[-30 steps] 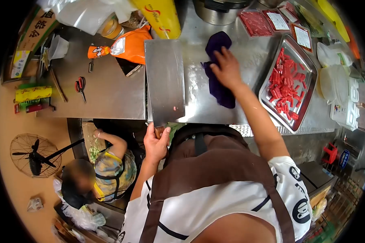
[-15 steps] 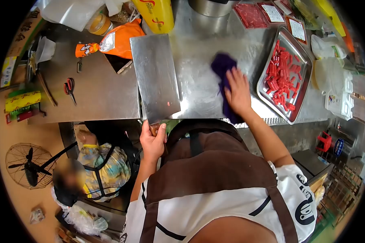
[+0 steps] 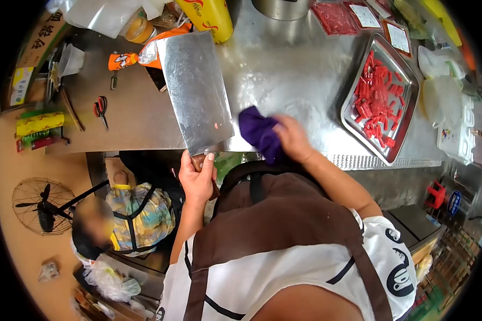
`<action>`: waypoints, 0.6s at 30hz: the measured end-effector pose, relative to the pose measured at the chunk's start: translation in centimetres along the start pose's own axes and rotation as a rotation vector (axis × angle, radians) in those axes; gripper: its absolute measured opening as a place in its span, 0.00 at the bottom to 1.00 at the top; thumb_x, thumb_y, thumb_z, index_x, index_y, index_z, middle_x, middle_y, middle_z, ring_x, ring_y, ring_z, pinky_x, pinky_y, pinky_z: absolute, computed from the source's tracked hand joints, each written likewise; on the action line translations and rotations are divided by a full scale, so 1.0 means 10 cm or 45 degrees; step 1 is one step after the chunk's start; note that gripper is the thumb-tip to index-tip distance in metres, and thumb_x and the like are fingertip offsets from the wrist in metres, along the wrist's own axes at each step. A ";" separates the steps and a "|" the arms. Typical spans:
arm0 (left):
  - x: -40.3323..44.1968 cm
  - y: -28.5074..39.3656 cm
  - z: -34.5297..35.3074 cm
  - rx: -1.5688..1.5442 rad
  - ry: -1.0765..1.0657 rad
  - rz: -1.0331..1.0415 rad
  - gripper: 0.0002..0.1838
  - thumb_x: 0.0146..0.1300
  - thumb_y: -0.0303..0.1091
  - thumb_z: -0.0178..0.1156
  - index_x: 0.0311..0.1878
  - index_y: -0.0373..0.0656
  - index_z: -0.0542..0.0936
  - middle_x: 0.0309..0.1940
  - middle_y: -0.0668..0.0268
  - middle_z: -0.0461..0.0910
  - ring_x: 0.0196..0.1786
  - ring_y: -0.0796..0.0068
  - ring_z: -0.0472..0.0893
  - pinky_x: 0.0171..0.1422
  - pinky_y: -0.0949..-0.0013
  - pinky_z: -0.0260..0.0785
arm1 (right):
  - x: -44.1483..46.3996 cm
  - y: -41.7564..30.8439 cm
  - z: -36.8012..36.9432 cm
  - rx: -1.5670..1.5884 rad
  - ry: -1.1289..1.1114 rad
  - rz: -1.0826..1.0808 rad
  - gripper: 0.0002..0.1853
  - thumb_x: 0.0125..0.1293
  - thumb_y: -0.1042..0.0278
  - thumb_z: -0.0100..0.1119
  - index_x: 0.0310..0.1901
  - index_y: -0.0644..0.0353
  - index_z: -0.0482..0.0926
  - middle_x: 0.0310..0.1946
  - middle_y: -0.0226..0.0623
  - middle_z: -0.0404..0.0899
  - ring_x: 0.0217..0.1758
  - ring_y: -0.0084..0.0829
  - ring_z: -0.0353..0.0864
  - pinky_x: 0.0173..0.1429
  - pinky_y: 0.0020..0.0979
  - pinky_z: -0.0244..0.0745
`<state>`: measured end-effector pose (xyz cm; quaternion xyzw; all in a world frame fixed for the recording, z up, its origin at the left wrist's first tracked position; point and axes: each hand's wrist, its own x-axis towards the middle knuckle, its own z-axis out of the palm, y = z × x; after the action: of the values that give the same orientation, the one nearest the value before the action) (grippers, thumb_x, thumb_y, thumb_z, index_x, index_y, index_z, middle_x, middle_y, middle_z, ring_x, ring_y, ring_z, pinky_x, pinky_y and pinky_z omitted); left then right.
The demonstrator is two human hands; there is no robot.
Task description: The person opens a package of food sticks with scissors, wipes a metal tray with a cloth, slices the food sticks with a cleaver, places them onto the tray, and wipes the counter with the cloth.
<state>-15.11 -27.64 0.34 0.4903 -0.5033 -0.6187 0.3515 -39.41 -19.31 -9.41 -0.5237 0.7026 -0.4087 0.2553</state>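
My left hand is closed round the brown handle of a cleaver. Its broad metal blade points away from me over the steel table, with a small red scrap on it near the handle. My right hand, slightly blurred, grips the edge of a bunched purple cloth at the table's front edge, just right of the blade. Further right, a steel tray holds many short red pieces, which look like cut meat or sticks.
Red scissors lie on the steel table to the left. An orange bag is partly behind the blade. Flat red packs and a metal pot stand at the back. A person sits lower left beside a fan.
My right hand has drawn the purple cloth leftward and toward me, close to the blade. The cleaver has tilted a little, its far end shifting left. The view has shifted slightly.
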 end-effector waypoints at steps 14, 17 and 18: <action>-0.12 -0.12 0.11 -0.069 0.019 -0.156 0.11 0.66 0.22 0.58 0.49 0.37 0.70 0.30 0.67 0.75 0.19 0.83 0.69 0.21 0.77 0.62 | 1.57 0.26 -0.12 -0.854 0.295 -0.358 0.34 0.62 0.50 0.59 0.68 0.51 0.64 0.68 0.45 0.63 0.71 0.48 0.59 0.73 0.51 0.50; -0.16 -0.09 0.07 -0.054 -0.017 -0.161 0.11 0.66 0.22 0.58 0.50 0.37 0.70 0.30 0.68 0.75 0.19 0.83 0.69 0.21 0.77 0.62 | 1.50 0.09 0.12 -0.612 0.010 -0.452 0.32 0.59 0.59 0.61 0.66 0.55 0.66 0.63 0.45 0.68 0.68 0.45 0.63 0.72 0.48 0.55; -0.16 -0.09 0.07 -0.058 -0.016 -0.149 0.12 0.66 0.22 0.58 0.50 0.37 0.70 0.29 0.68 0.75 0.19 0.83 0.69 0.21 0.77 0.62 | 1.22 0.00 0.17 -0.487 -0.128 -0.524 0.33 0.57 0.62 0.62 0.65 0.57 0.66 0.63 0.44 0.69 0.67 0.44 0.65 0.71 0.46 0.57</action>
<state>-15.35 -25.75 -0.15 0.5068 -0.4619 -0.6525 0.3226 -42.02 -31.38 -9.44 -0.7135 0.6323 -0.2854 0.0980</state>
